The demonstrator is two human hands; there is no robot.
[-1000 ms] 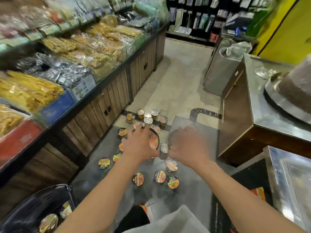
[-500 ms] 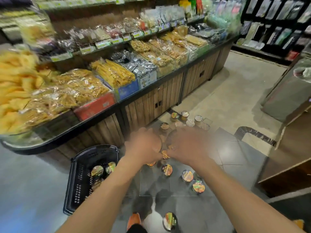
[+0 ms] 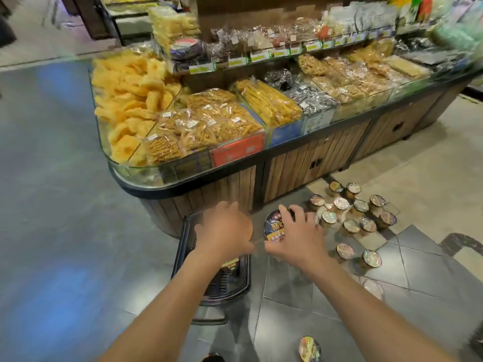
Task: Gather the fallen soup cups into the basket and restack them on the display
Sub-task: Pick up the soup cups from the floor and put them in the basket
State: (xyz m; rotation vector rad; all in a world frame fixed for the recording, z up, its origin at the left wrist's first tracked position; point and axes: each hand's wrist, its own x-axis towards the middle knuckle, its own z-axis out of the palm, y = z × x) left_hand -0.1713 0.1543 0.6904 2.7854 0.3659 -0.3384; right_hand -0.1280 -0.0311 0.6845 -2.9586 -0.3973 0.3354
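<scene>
My left hand grips an orange-lidded soup cup directly above the black plastic basket. My right hand holds a dark-lidded soup cup just right of the basket's rim. At least one cup lies inside the basket, partly hidden by my left wrist. Several fallen soup cups are scattered on the tiled floor to the right. One more cup lies near the bottom edge.
A wooden display counter with a glass rim, filled with bagged snacks, stands right behind the basket. Grey floor stretches to the left. A dark curved floor inlay shows at right.
The view has swung left. Both hands have carried their cups from the scattered pile over to the basket, which now lies under my left hand.
</scene>
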